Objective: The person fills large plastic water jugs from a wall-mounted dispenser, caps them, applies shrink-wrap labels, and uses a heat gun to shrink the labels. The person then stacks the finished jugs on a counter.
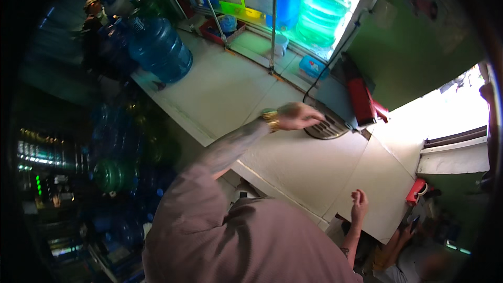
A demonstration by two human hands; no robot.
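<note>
My left hand (pixel 300 117), with a gold-coloured watch or bracelet at the wrist, reaches over the pale tiled counter (pixel 306 165). Its blurred fingertips are at the edge of a round, dark slotted grille (pixel 328 125); whether they touch it or hold anything, I cannot tell. Just beyond the grille lie a grey-blue flat object (pixel 334 96) and a red and black device (pixel 359 100). Lower right, my right hand (pixel 359 202) hovers by the counter's near side with loosely bent fingers and nothing visible in them.
A blue water jug (pixel 163 49) stands on the counter's left end. Along the back are a red basket (pixel 222 29), a light mug (pixel 280 44), a blue container (pixel 313 66), metal poles and a green jug (pixel 324 11). A red object (pixel 417 191) lies right. People are at upper left and lower right.
</note>
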